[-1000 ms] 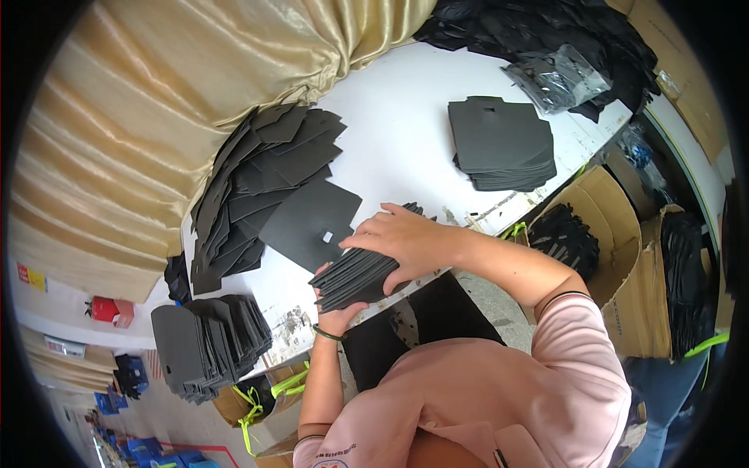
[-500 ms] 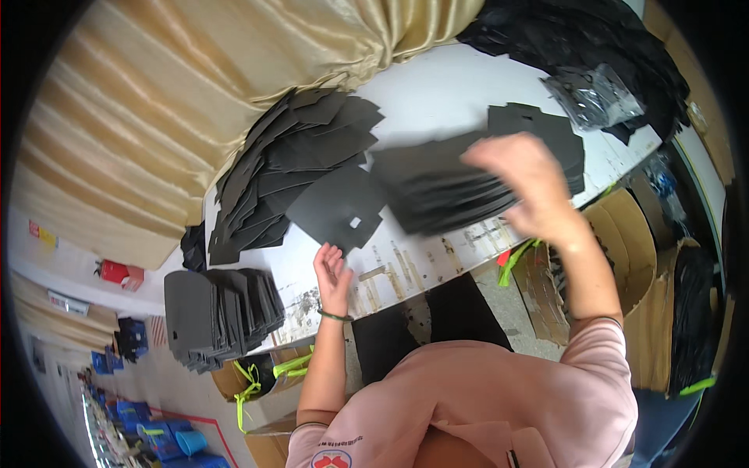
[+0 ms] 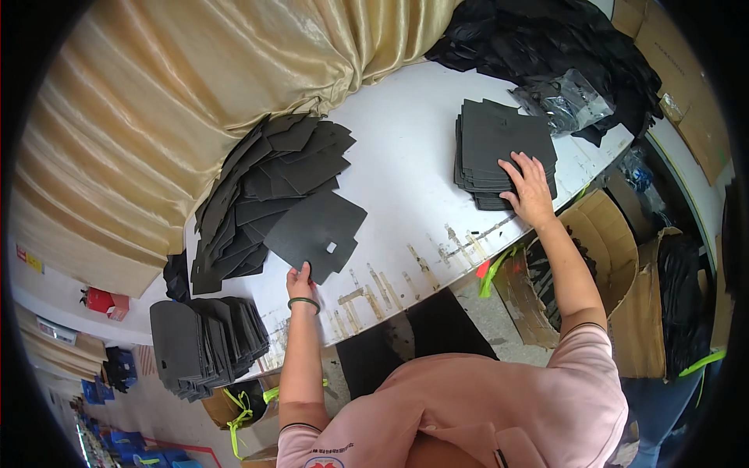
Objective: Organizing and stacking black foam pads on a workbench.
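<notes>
At the near left of the table, my left hand (image 3: 299,282) pinches the near edge of a flat black panel (image 3: 316,232) with a small square hole. The far part of that panel overlaps a spread-out heap of black panels (image 3: 269,171). To the right, a squared stack of black panels (image 3: 488,148) stands on the table. My right hand (image 3: 530,191) rests on the stack's near right part, fingers spread and bent over the top panel.
The white table (image 3: 398,140) has worn tape marks along its near edge. Another stack of black panels (image 3: 183,335) stands at its left end. A clear plastic bag (image 3: 573,101) and dark material (image 3: 546,39) lie far right. Open cardboard boxes (image 3: 593,249) stand right; a gold curtain (image 3: 172,101) hangs behind.
The fanned-out stack under my right hand has moved right and is now squared up. My left hand has gone from open beside the holed panel to gripping its edge.
</notes>
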